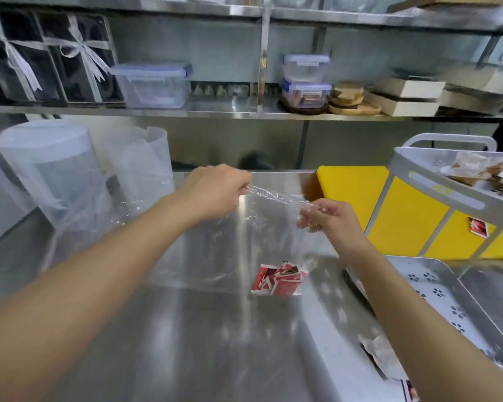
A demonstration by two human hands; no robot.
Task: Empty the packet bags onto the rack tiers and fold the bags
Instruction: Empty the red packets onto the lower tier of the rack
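Note:
A clear plastic bag point(262, 227) hangs above the steel counter, held up by its top edge. My left hand point(215, 190) pinches the bag's left corner and my right hand point(328, 219) pinches the right corner. Several red and white packets point(279, 278) lie bunched in the bag's bottom. At the right stands a grey tiered rack: its top tier point(436, 181) holds brown packets point(482, 172), and its lower perforated tier point(445, 297) shows mostly bare metal. One red packet point(479, 227) lies on the yellow surface behind the rack.
A yellow board point(352, 195) lies at the counter's back right. Clear plastic jugs point(55, 175) and loose plastic stand at the left. The shelf point(186, 113) above holds lidded containers, dark gift boxes and wooden boards. A crumpled wrapper point(381, 352) lies near my right forearm.

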